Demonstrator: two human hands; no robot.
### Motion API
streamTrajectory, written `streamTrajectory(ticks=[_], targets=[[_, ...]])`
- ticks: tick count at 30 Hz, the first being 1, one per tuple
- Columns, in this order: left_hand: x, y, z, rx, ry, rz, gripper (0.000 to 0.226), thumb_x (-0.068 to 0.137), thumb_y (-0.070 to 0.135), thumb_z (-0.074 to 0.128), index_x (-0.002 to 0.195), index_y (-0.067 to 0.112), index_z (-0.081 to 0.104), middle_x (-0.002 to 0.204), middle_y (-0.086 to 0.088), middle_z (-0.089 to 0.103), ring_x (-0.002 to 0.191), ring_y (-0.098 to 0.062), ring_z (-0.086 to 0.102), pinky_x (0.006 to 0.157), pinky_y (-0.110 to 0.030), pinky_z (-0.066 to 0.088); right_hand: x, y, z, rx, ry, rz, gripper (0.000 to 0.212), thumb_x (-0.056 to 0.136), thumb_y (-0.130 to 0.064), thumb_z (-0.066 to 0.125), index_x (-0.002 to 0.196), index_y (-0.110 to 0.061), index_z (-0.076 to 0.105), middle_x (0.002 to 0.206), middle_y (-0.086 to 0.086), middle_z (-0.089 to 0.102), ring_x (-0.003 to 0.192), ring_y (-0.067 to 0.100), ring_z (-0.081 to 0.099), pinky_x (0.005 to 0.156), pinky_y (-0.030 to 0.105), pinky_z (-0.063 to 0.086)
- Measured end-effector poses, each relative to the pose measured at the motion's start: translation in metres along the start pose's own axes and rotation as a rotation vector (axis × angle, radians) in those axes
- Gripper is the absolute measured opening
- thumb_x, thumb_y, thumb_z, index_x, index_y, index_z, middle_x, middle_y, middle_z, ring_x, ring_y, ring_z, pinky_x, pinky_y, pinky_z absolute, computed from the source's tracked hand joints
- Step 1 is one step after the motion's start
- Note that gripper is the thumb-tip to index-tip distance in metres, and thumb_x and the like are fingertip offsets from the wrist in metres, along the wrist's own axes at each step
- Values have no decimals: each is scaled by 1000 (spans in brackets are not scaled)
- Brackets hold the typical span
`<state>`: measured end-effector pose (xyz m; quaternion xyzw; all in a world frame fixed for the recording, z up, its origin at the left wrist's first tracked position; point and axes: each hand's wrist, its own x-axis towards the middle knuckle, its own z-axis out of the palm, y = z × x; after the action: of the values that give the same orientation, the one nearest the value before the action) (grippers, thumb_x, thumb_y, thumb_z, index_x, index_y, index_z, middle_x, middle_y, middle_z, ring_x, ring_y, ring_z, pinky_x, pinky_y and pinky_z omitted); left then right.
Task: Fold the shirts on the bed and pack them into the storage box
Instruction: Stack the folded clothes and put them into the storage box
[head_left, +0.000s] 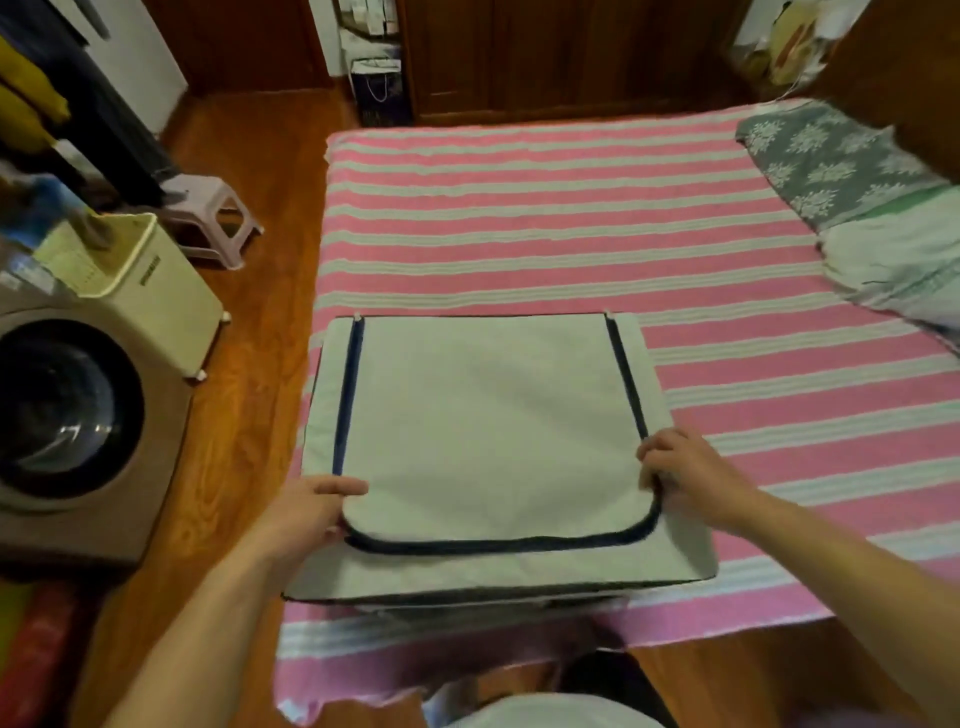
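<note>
A pale grey fabric storage box (488, 431) with a dark blue zipper round its lid flap stands on the near left corner of the bed (571, 218). The flap lies flat over the top. My left hand (306, 514) grips the flap's near left corner, thumb on top. My right hand (685, 473) pinches the zipper at the flap's right edge near the front corner. No shirts show on the bed; the box's inside is hidden under the flap.
The bed has a pink and white striped sheet. A grey patterned cloth (831, 161) and pale green bedding (904, 260) lie at its far right. On the wooden floor to the left stand a washing machine (67, 421), a cream appliance (140, 291) and a small stool (213, 218).
</note>
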<state>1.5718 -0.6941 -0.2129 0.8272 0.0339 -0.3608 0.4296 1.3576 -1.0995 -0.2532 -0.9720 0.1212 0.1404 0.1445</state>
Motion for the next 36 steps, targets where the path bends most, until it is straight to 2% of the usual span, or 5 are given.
streamTrajectory(ticks=[5,14,18,25,36], targets=[[-4,-19,47,54,368,106,21,99,7,57,114,16,69,107,-5,68,103,-26,64,93,-41,53,16,10,23,-53,165,25,18,75,-5,81,79,-21,74,98,-4,66,90,22,52,72,33,46],[-16,-42,71,-139,475,-14,20,103,14,56,110,26,71,107,2,69,96,-21,65,75,-38,57,170,44,-74,-129,196,122,55,93,-6,51,145,-21,44,142,9,40,106,43,59,81,47,53],[-11,-39,78,-139,512,-37,19,103,15,57,110,25,71,105,5,69,95,-17,64,71,-31,53,218,62,-84,-463,53,-9,31,97,-27,48,123,-12,56,122,15,58,103,38,60,84,45,51],[-15,-42,78,-134,501,-27,21,104,16,55,115,26,70,109,7,67,102,-16,62,74,-27,52,197,36,-92,-981,34,-120,22,94,-8,53,98,-19,71,98,-1,70,87,23,70,58,30,45],[-17,-46,70,-188,411,2,20,102,15,58,105,29,73,109,0,70,101,-23,65,86,-44,58,13,-31,-30,-740,-390,-17,28,100,-14,44,113,-13,68,107,3,69,95,26,67,65,34,45]])
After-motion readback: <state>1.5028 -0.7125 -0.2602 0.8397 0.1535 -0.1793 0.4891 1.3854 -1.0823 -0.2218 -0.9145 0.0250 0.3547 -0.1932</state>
